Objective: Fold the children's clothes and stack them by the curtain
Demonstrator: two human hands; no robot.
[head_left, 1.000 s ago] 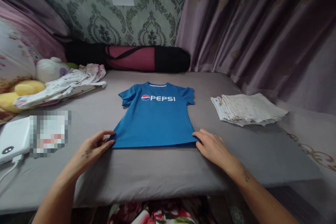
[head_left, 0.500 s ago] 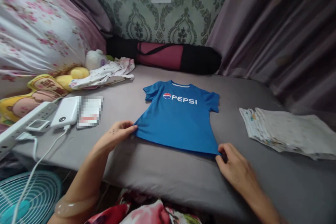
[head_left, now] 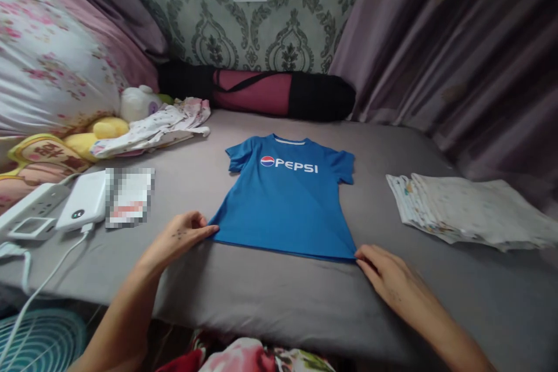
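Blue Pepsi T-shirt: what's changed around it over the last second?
The view swung left, bringing the white power strip and turquoise fan into frame. The blue Pepsi T-shirt shows less dark underlayer along its hem, toward the right corner. Nothing was let go: left hand and right hand still hold the bottom corners; the folded white cloths remain to the right.

the grey sheet [head_left: 270, 293] carries 1 blue t-shirt [head_left: 285, 209], folded cloths [head_left: 471, 206], 1 power bank [head_left: 87, 195], 1 long bag [head_left: 257, 93].
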